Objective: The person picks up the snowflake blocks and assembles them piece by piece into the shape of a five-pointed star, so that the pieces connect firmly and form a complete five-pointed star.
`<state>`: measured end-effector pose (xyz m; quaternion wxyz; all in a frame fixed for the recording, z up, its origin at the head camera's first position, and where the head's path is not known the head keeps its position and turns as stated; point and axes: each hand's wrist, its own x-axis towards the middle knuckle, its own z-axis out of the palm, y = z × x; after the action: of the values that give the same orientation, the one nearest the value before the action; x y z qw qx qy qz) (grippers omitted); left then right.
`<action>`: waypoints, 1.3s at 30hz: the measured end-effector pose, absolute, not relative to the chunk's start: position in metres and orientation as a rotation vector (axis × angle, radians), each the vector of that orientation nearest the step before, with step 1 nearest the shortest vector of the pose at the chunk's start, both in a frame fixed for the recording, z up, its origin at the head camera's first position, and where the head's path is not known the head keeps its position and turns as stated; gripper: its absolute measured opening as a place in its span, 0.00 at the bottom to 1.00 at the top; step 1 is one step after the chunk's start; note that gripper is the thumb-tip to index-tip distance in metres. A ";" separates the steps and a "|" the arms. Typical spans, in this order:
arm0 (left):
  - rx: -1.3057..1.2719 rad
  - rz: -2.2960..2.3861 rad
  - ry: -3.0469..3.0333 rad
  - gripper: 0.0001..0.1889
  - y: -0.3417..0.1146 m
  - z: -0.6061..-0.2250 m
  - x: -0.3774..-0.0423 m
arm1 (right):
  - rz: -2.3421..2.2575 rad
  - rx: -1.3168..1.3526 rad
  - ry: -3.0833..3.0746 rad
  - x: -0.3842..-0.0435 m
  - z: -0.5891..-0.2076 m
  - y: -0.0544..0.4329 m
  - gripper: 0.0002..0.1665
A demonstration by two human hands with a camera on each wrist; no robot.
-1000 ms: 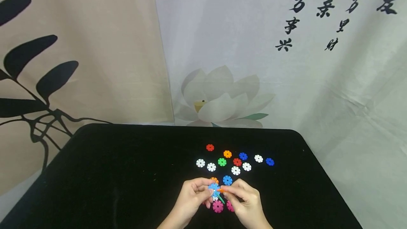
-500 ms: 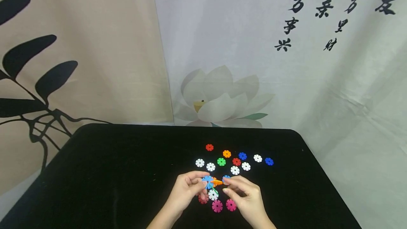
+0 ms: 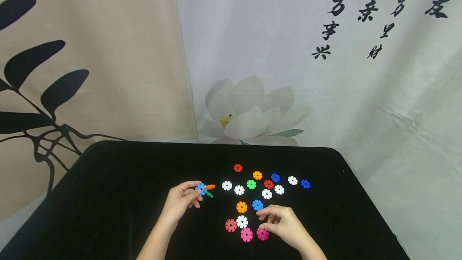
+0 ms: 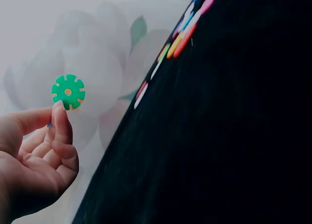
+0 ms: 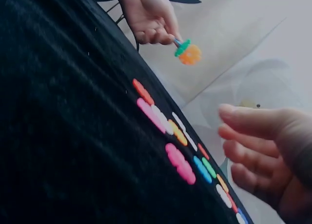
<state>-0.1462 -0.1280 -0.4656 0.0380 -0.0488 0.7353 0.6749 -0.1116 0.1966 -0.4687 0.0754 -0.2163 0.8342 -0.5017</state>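
Observation:
My left hand (image 3: pixel 180 200) pinches a blue notched plastic disc (image 3: pixel 200 188) between thumb and fingers, held up left of the loose discs. A green disc (image 4: pixel 59 91) and an orange disc (image 5: pixel 192 54) are joined to the blue one and stick out to its right in the head view. In the left wrist view the green disc hides most of the orange one. My right hand (image 3: pixel 283 222) hovers with loosely bent fingers and holds nothing. It is nearest to a pink disc (image 3: pixel 262 234) and a light blue disc (image 3: pixel 257 205).
Several more notched discs lie on the black-covered table (image 3: pixel 126 204), among them a white disc (image 3: pixel 242 222), an orange disc (image 3: pixel 242 207), a coral disc (image 3: pixel 231 225) and a green disc (image 3: pixel 251 184). A printed curtain (image 3: pixel 252 51) hangs behind the table.
My left hand has carried the joined discs left and away from the loose ones. The right hand has let go of the orange disc and stays on the right, slightly lower.

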 end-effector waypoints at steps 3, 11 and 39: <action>-0.196 2.058 2.262 0.17 -0.138 -0.472 -0.150 | -1.454 -0.622 2.428 -0.115 -0.474 0.201 0.15; -0.294 2.029 2.244 0.19 -0.160 -0.481 -0.152 | -1.349 -0.573 2.366 -0.118 -0.481 0.205 0.17; -0.350 1.871 2.397 0.21 -0.171 -0.487 -0.153 | -1.215 -0.605 2.447 -0.118 -0.485 0.209 0.10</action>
<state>-0.1531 -0.1709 -0.4870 0.0404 -0.1143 0.7823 0.6109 -0.1184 0.2093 -0.4852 0.1709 -0.2129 0.8616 -0.4280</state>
